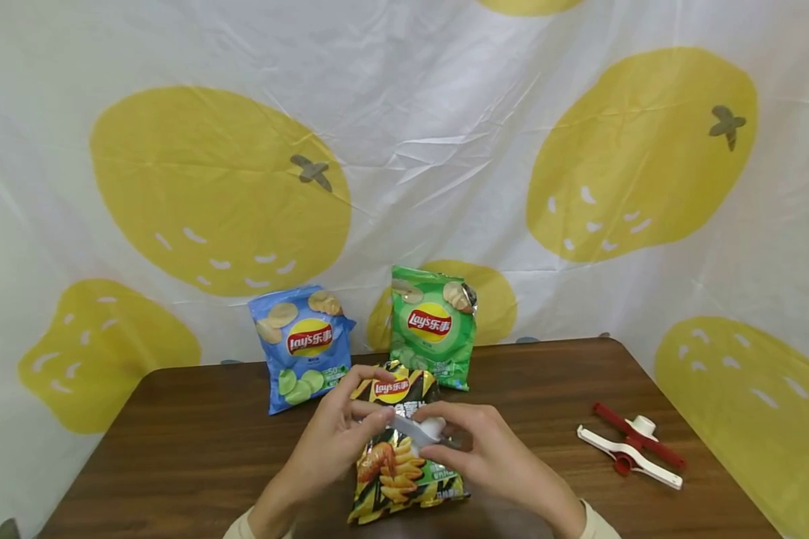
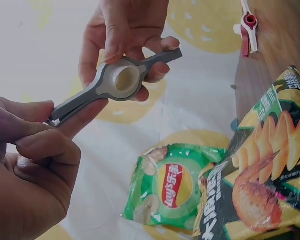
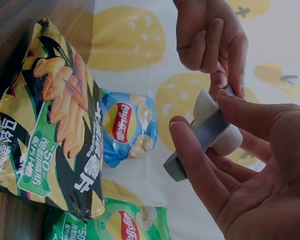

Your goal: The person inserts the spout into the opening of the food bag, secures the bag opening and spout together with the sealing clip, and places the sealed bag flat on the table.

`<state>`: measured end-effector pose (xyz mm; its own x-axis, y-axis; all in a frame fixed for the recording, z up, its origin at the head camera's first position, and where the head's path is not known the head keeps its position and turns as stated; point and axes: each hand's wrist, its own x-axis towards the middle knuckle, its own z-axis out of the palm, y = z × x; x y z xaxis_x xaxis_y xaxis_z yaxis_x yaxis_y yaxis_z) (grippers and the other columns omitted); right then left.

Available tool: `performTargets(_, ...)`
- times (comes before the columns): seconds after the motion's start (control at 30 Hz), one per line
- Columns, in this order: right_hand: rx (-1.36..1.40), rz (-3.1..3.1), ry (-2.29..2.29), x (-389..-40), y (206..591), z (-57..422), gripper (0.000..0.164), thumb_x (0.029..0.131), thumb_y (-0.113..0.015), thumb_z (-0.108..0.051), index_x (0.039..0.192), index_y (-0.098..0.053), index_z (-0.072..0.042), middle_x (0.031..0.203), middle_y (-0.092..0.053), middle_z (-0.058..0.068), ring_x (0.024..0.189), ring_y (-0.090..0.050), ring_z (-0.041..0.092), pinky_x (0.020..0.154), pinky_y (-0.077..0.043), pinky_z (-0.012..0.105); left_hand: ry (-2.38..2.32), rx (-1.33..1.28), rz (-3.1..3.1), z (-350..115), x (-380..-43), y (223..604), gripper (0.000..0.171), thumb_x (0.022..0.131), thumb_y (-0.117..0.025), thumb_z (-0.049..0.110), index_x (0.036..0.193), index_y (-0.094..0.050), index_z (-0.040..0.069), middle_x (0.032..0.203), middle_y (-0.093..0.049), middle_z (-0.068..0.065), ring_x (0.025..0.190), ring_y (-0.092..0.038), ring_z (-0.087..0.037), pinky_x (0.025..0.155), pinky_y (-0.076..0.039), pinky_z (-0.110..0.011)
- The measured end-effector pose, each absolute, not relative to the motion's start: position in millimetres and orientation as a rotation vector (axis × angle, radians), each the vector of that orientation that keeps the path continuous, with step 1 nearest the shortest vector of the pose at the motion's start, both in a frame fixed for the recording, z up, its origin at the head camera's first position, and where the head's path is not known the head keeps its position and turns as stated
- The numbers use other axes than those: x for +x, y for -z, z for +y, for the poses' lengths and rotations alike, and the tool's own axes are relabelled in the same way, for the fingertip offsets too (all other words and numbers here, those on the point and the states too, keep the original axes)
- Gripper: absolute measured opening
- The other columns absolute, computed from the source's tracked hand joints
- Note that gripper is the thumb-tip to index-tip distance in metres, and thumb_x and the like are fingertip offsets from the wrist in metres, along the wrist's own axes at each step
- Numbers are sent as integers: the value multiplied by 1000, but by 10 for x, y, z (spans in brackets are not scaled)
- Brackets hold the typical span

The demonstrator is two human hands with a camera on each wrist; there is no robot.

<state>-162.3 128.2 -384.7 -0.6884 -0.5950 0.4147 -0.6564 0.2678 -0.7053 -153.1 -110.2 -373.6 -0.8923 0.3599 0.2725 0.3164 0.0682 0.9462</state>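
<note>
Both hands hold a grey bag clip (image 2: 97, 89) with a white round spout (image 2: 124, 80) at its middle. My left hand (image 1: 333, 430) pinches one end of it between thumb and fingers. At the spout and the other end, the fingers of my right hand (image 1: 488, 445) grip it, with the thumb on top in the right wrist view. The clip's two bars lie nearly together, a narrow gap showing by the left fingertips. Below the hands in the head view is a black and yellow chip bag (image 1: 398, 479), partly covered by them.
A blue chip bag (image 1: 303, 348) and a green chip bag (image 1: 434, 322) lean at the table's back edge against a lemon-print cloth (image 1: 445, 150). Two red and white spouted clips (image 1: 647, 469) lie crossed on the right of the wooden table (image 1: 195, 449).
</note>
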Motion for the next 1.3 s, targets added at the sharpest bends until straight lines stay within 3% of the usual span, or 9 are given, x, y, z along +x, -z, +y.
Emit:
performTargets(0.07,1201,-2446,-1429,-1623,3831,1279,30,90,-75,-21,119,-66,-19,102,-70,-2,86,-66,10,66,-58,27,-2017,725,2229,-1107,-1526,3730,35,100,-61,16,130,-48,5,95,-74,-16,51,-50,-6,47,-39,-19)
performTargets(0.2,1194,-2421,-1431,-1641,3810,1289,30,90,-74,-20,119,-65,-20,102,-69,-4,86,-66,9,64,-58,27,-2045,756,2130,-1116,-1527,3747,31,101,-60,16,126,-51,1,104,-72,-21,47,-55,-6,40,-42,-22)
performTargets(0.3,1203,-2391,-1398,-1653,3804,1317,29,95,-69,-18,124,-64,-16,103,-69,-2,87,-67,9,67,-58,28,-2029,766,2092,-1123,-1530,3750,30,101,-59,18,124,-54,0,108,-71,-20,35,-44,-7,33,-40,-27)
performTargets(0.43,1177,-2378,-1383,-1662,3795,1358,27,100,-61,-17,126,-64,-11,102,-70,-1,82,-67,10,67,-57,27,-1998,788,2087,-1127,-1543,3749,28,101,-59,18,122,-57,-1,112,-71,-18,39,-52,-12,38,-47,-33)
performTargets(0.63,1148,-2397,-1446,-1665,3775,1396,23,100,-61,-19,122,-65,-12,100,-71,-1,80,-69,10,63,-58,29,-1981,798,2064,-1134,-1567,3761,24,102,-58,17,118,-58,0,111,-71,-19,40,-56,-15,39,-49,-38)
performTargets(0.77,1181,-2408,-1423,-1671,3768,1418,22,100,-61,-18,121,-66,-12,97,-71,-2,76,-67,7,63,-57,28,-1997,844,2027,-1138,-1576,3770,24,103,-55,15,119,-56,-3,109,-70,-24,45,-62,-17,47,-53,-36)
performTargets(1.0,1243,-2445,-1316,-1686,3762,1459,21,101,-59,-22,121,-65,-20,93,-67,-9,71,-61,7,65,-52,24,-1969,856,2156,-1106,-1568,3796,24,105,-53,19,120,-58,1,101,-73,-21,53,-67,-31,53,-56,-43)
performTargets(1.17,1260,-2489,-1302,-1702,3764,1479,21,102,-57,-23,122,-63,-20,87,-65,-7,67,-57,3,62,-51,24,-1716,911,2604,-1059,-1566,3823,20,104,-55,22,116,-66,11,85,-73,-1,62,-65,-12,54,-55,-31)
performTargets(1.3,1296,-2517,-1232,-1722,3801,1475,20,103,-56,-23,122,-63,-18,88,-64,-10,69,-58,2,64,-52,23,-1464,980,2868,-1044,-1577,3836,16,99,-61,12,112,-70,15,88,-72,6,53,-49,1,49,-47,-22)
